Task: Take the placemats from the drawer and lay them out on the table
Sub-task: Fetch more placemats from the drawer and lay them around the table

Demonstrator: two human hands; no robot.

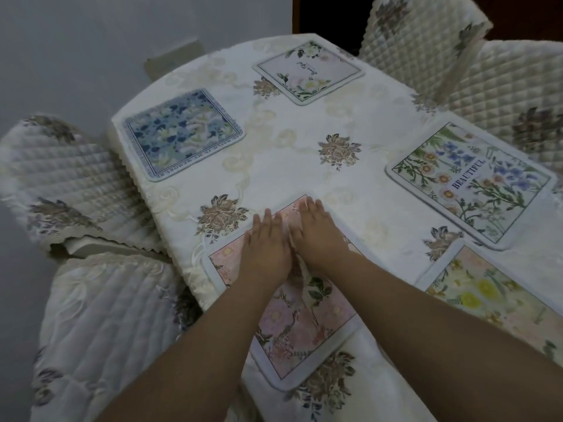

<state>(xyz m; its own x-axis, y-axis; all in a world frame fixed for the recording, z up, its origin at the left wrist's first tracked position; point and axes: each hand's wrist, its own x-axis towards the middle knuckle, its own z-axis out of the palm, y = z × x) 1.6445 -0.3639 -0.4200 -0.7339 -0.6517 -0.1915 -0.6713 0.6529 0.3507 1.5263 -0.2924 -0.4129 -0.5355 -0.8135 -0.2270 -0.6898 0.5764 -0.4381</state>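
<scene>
Several floral placemats lie flat on the table, which wears a cream cloth. A pink placemat lies nearest me. My left hand and my right hand rest palm down, side by side, on its far half, fingers stretched out and holding nothing. A blue placemat lies at the far left, a white one at the far end, a green one printed BEAUTIFUL on the right, and a yellow one at the near right, cut off by the frame edge.
Quilted chair covers surround the table: one chair at the left, one at the near left, two at the far right. A grey wall stands behind the far left edge.
</scene>
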